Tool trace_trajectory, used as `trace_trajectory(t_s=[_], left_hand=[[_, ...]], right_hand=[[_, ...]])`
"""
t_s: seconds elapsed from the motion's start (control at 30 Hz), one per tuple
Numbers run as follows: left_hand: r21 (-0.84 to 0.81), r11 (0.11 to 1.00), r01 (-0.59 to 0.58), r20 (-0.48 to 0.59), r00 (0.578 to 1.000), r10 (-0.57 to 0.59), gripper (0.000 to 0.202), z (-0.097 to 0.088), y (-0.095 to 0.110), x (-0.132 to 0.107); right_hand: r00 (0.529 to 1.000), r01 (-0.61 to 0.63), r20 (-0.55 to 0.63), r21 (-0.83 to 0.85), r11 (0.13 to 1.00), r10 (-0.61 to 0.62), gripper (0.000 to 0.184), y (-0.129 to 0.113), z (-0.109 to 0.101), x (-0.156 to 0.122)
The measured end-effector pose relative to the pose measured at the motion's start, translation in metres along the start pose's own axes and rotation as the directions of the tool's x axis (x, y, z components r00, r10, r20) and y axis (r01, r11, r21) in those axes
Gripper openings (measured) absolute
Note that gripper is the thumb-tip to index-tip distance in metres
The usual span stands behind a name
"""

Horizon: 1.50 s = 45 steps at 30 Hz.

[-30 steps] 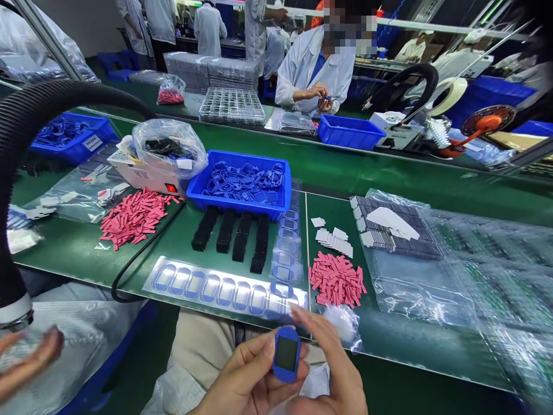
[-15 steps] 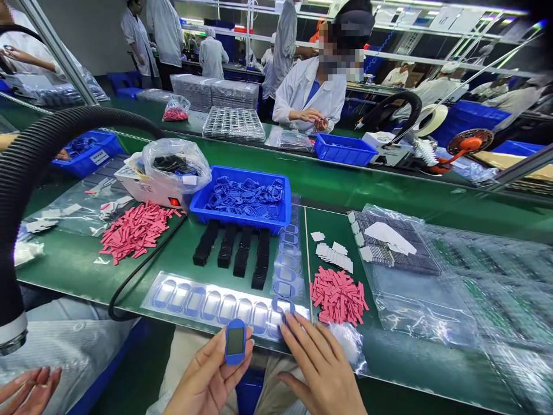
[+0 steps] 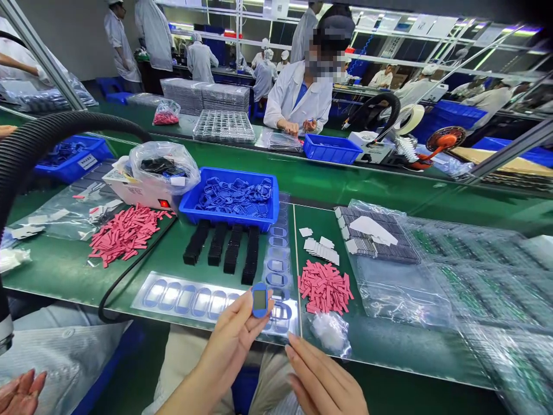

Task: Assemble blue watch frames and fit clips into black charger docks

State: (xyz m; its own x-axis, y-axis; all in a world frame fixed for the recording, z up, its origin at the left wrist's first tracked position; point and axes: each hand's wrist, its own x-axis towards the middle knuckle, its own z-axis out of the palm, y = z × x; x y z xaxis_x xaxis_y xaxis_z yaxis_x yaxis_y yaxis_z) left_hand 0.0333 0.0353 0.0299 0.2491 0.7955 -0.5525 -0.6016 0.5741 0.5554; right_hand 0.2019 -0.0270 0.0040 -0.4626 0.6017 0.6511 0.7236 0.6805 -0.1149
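My left hand (image 3: 231,340) grips a small blue oval casing (image 3: 260,301) with a grey display window, between thumb and fingers. It is over the right part of a clear film strip (image 3: 149,300) that carries a row of oval blue-edged pieces. Near the table's front edge is my right hand (image 3: 324,374), fingers stretched out with nothing visible in them; its fingertips come close to the strip's right end. A second strip of oval pieces (image 3: 276,265) runs back toward the blue bin (image 3: 184,212) of blue frames. Stacks of black pieces (image 3: 231,253) stand in front of that bin.
Pink strips (image 3: 326,286) lie piled right of the film, with white cards (image 3: 322,252) behind them. Another pink pile (image 3: 125,233) is left, near a black cable (image 3: 132,274). Plastic-wrapped trays (image 3: 449,276) cover the right side. A co-worker (image 3: 298,98) sits opposite; another person's hand (image 3: 21,392) shows lower left.
My left hand has moved up and right with the blue casing, over the film strip. My right hand has drawn back from the strip toward the table edge. The view has shifted slightly.
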Motion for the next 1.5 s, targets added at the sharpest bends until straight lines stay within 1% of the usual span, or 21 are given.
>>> trace_trajectory(t_s=[0.03,0.13,0.17,0.2,0.27,0.3,0.37,0.4,0.47,0.57,0.63,0.77,0.87,1.03,1.13,1.2,1.3,1.37,1.43,1.5], left_hand=[[0.01,1.0,-0.007,0.005,1.0,0.006,0.018,0.003,-0.002,0.002],[0.039,0.999,-0.03,0.012,1.0,0.029,0.023,0.005,-0.009,0.005],[0.051,0.998,-0.038,0.016,0.999,0.037,0.026,0.005,-0.011,0.005],[0.068,0.997,-0.046,0.022,0.999,0.045,0.028,0.004,-0.013,0.005],[0.107,0.992,-0.067,0.03,0.997,0.064,0.031,0.003,-0.015,0.004],[0.123,0.989,-0.078,0.03,0.997,0.074,0.032,0.003,-0.015,0.003],[0.144,0.985,-0.096,0.029,0.995,0.092,0.034,0.004,-0.015,0.001],[0.148,0.984,-0.103,0.034,0.994,0.099,0.034,0.004,-0.015,0.001],[0.148,0.983,-0.112,0.055,0.993,0.105,0.035,0.004,-0.015,0.0],[0.139,0.985,-0.106,0.077,0.992,0.096,0.035,0.002,-0.015,0.001],[0.131,0.987,-0.098,0.089,0.992,0.087,0.034,0.0,-0.014,0.002],[0.128,0.987,-0.099,0.121,0.989,0.084,0.031,-0.003,-0.015,0.004],[0.159,0.982,-0.1,0.14,0.987,0.078,0.033,-0.004,-0.015,0.005],[0.218,0.972,-0.088,0.139,0.989,0.058,0.036,-0.003,-0.014,0.006],[0.207,0.976,-0.075,0.143,0.989,0.045,0.034,-0.002,-0.013,0.006],[0.18,0.982,-0.053,0.138,0.99,0.028,0.033,-0.002,-0.011,0.007],[0.11,0.993,-0.042,0.107,0.994,0.031,0.028,-0.002,-0.007,0.011],[0.066,0.997,-0.046,0.075,0.996,0.041,0.024,-0.002,-0.005,0.016],[0.047,0.997,-0.053,0.062,0.997,0.05,0.023,-0.001,-0.003,0.019],[0.059,0.996,-0.061,0.065,0.996,0.057,0.024,0.002,-0.002,0.022]], right_hand=[[1.0,-0.007,-0.004,0.006,1.0,0.007,0.021,-0.001,-0.001,0.0],[0.999,-0.041,-0.016,0.046,0.998,0.042,0.038,-0.003,-0.001,-0.004],[0.998,-0.057,-0.018,0.065,0.996,0.059,0.039,-0.004,0.0,-0.006],[0.996,-0.079,-0.031,0.079,0.994,0.082,0.035,-0.003,0.0,-0.007],[0.986,-0.133,-0.086,0.094,0.987,0.141,0.021,-0.002,0.001,-0.005],[0.975,-0.174,-0.123,0.087,0.981,0.183,0.02,0.0,0.002,-0.003],[0.949,-0.263,-0.167,0.047,0.964,0.267,0.026,0.004,0.004,0.004],[0.941,-0.299,-0.156,0.023,0.954,0.299,0.027,0.006,0.005,0.007],[0.94,-0.333,-0.083,-0.017,0.943,0.331,0.03,0.01,0.009,0.013],[0.952,-0.305,0.018,-0.014,0.952,0.305,0.031,0.015,0.016,0.016],[0.955,-0.295,0.042,-0.004,0.955,0.295,0.029,0.015,0.02,0.016],[0.943,-0.324,0.081,0.001,0.946,0.322,0.028,0.015,0.023,0.013],[0.928,-0.358,0.114,0.012,0.934,0.354,0.028,0.015,0.023,0.013],[0.905,-0.41,0.138,0.038,0.911,0.402,0.026,0.014,0.022,0.016],[0.908,-0.407,0.122,0.027,0.913,0.401,0.023,0.014,0.021,0.02],[0.923,-0.378,0.081,0.014,0.926,0.376,0.022,0.014,0.021,0.022],[0.958,-0.286,0.0,-0.024,0.958,0.287,0.02,0.017,0.022,0.023],[0.974,-0.227,-0.032,-0.056,0.972,0.225,0.02,0.018,0.023,0.023],[0.981,-0.19,-0.043,-0.075,0.979,0.188,0.021,0.018,0.024,0.021],[0.983,-0.18,-0.051,-0.088,0.98,0.176,0.022,0.018,0.025,0.019]])
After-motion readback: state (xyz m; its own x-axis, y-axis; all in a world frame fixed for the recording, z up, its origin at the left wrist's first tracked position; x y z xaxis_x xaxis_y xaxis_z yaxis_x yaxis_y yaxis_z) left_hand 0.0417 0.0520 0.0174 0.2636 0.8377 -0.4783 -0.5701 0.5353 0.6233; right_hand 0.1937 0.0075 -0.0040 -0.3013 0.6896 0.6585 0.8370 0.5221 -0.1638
